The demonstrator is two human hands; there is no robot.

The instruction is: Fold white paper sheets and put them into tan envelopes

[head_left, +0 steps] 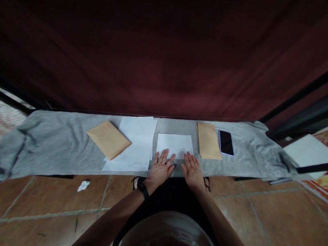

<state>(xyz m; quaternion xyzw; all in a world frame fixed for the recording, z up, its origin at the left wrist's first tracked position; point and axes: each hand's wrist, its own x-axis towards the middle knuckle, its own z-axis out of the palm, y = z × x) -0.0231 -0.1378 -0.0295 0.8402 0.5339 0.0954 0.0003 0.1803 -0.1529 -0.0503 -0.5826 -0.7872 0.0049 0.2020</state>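
My left hand (161, 167) lies flat with fingers spread on the near edge of a folded white sheet of paper (175, 143). Beside it, my right hand (191, 169) rests flat and open on the same sheet's near right corner. The sheet lies on a grey cloth (57, 143) spread over a low bench. A black band sits on my left wrist.
Left of the sheet lies a stack of white papers (136, 143) with brown envelopes (108, 139) on its left part. To the right are more brown envelopes (208, 141) and a dark phone (226, 142). A crumpled paper scrap (83, 185) lies on the tiled floor. A dark red curtain hangs behind.
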